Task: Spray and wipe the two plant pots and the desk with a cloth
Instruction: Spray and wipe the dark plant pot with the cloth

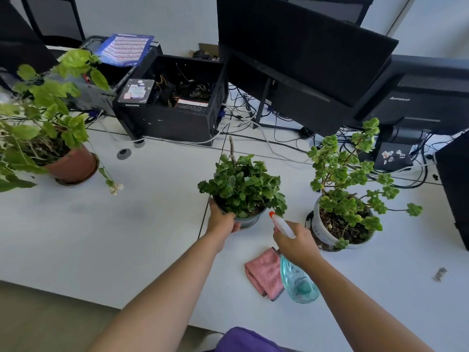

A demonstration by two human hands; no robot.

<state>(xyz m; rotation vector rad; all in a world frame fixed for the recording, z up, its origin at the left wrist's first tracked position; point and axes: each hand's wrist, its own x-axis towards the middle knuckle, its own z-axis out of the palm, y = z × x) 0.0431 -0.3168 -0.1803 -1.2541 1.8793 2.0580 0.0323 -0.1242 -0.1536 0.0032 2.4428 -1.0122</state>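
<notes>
At frame centre, the left hand (220, 221) grips the small green pot (247, 221), the right hand (295, 243) clasps the spray bottle (297, 278) just beside the pink cloth (264, 274).

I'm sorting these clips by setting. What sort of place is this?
Most likely an office or IT workroom. A long white desk carries several black monitors, an opened computer case with loose wiring showing, and tangled cables along the back. Mesh office chairs stand behind it.

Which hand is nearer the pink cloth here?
Right. The right hand holds the spray bottle just above the pink cloth; the left hand is farther up-left, gripping the small green pot.
</notes>
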